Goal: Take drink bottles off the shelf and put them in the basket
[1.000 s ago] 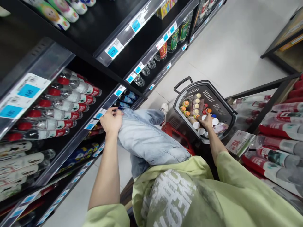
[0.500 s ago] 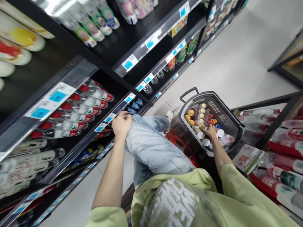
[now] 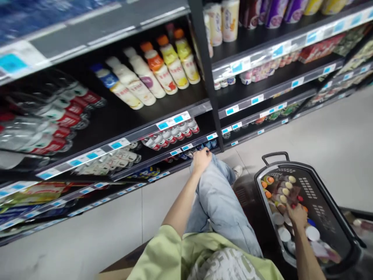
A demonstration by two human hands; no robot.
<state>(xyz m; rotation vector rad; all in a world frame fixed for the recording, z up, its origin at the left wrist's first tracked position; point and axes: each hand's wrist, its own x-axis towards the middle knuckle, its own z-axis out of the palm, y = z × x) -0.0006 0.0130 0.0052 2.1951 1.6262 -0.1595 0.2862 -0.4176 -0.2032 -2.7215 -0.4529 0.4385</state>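
Left hand (image 3: 202,159) on faded denim knee (image 3: 218,174), right hand (image 3: 297,216) among round plastic caps (image 3: 312,233), nearer perforated black basket (image 3: 323,192)'s left edge; both grips too blurred to tell

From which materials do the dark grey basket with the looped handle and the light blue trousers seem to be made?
Dark grey perforated basket: probably moulded plastic, satin finish; its regular rows of holes suggest this.
Light blue long trousers: apparently denim, matte, judging by the faded wash and soft creases.
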